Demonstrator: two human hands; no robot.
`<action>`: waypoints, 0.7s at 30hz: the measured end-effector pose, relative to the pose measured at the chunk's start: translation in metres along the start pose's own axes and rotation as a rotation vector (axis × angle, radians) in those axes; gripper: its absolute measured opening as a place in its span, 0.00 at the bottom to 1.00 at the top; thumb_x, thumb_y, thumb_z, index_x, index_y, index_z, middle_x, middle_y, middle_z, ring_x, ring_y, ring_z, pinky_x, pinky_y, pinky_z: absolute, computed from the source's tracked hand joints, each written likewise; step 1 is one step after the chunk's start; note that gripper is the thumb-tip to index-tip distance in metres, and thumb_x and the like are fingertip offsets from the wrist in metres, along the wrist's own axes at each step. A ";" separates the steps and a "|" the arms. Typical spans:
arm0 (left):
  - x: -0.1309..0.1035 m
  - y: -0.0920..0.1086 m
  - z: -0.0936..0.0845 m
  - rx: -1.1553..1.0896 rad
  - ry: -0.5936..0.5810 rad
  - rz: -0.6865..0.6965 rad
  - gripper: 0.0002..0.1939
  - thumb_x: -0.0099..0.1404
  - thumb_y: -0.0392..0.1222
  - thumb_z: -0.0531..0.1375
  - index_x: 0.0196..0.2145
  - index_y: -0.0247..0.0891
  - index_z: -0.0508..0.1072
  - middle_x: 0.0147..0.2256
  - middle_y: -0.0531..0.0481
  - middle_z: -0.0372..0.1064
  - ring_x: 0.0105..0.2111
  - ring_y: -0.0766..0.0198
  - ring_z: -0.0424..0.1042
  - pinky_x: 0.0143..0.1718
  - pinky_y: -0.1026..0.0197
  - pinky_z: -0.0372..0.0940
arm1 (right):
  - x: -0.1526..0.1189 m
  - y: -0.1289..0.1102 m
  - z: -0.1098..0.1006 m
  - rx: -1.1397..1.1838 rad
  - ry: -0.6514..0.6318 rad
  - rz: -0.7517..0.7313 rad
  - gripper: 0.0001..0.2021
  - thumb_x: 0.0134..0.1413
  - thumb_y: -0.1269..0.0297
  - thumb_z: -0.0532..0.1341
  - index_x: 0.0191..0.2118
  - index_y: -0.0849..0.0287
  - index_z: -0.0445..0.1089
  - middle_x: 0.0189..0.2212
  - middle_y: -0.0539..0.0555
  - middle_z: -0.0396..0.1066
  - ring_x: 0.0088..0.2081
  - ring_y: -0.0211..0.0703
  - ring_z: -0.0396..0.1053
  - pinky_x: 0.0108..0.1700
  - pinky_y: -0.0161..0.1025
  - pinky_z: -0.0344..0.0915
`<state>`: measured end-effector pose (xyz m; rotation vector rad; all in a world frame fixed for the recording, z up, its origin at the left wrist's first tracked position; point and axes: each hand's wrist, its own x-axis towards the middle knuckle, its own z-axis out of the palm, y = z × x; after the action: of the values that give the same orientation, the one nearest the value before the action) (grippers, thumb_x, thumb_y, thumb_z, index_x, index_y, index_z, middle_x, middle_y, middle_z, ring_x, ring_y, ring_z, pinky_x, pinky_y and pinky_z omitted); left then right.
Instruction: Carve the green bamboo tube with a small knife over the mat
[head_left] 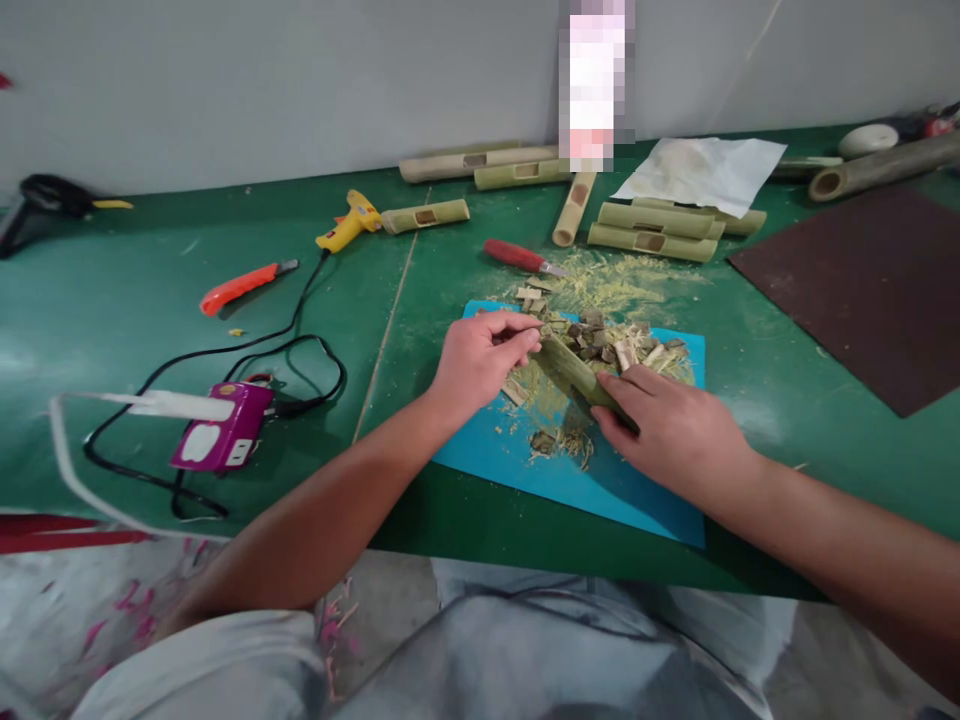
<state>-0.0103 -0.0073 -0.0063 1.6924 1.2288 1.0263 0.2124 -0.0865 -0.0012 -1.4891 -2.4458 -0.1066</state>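
Note:
A green bamboo piece [568, 368] slants over a blue sheet [480, 445]. My right hand [671, 425] is wrapped round its lower right end. At its upper left end, my left hand [491, 360] is closed, thumb and fingers pinched together; whatever lies between them is too small to name. Bamboo chips and shavings [596, 335] are heaped beyond the piece, and a smaller pile [559, 442] lies on the near side. Behind the sheet rests a red-handled knife [517, 256], its blade pointing right among pale dust.
Cut bamboo tubes [652, 243] lie at the back, some under a white paper [701, 172]. Leftward are a yellow glue gun [351, 222], an orange cutter [240, 288] and a purple power box [225, 425] with looping cords. A dark brown sheet [862, 290] lies right on the green table [420, 510].

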 end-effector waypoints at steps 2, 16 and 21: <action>0.000 0.000 -0.001 -0.020 0.003 -0.019 0.07 0.63 0.38 0.63 0.37 0.36 0.79 0.26 0.50 0.76 0.21 0.70 0.69 0.22 0.67 0.64 | 0.000 0.000 0.001 -0.005 0.011 -0.006 0.18 0.65 0.60 0.55 0.49 0.64 0.76 0.34 0.55 0.76 0.29 0.41 0.70 0.25 0.40 0.54; 0.000 0.002 -0.003 0.217 0.017 0.194 0.03 0.61 0.38 0.65 0.31 0.38 0.77 0.28 0.52 0.69 0.26 0.69 0.66 0.29 0.64 0.64 | 0.000 0.000 -0.002 0.001 -0.055 0.028 0.18 0.65 0.59 0.53 0.49 0.62 0.76 0.35 0.56 0.76 0.30 0.41 0.70 0.26 0.40 0.52; -0.003 0.004 0.001 0.045 -0.016 0.111 0.02 0.63 0.38 0.61 0.34 0.37 0.73 0.34 0.48 0.75 0.31 0.66 0.74 0.31 0.64 0.69 | 0.000 0.001 -0.001 0.011 -0.067 0.035 0.19 0.65 0.59 0.53 0.49 0.61 0.76 0.36 0.56 0.76 0.29 0.40 0.68 0.26 0.40 0.51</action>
<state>-0.0091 -0.0114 -0.0038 1.8171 1.1667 1.0561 0.2133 -0.0859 -0.0005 -1.5539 -2.4669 -0.0359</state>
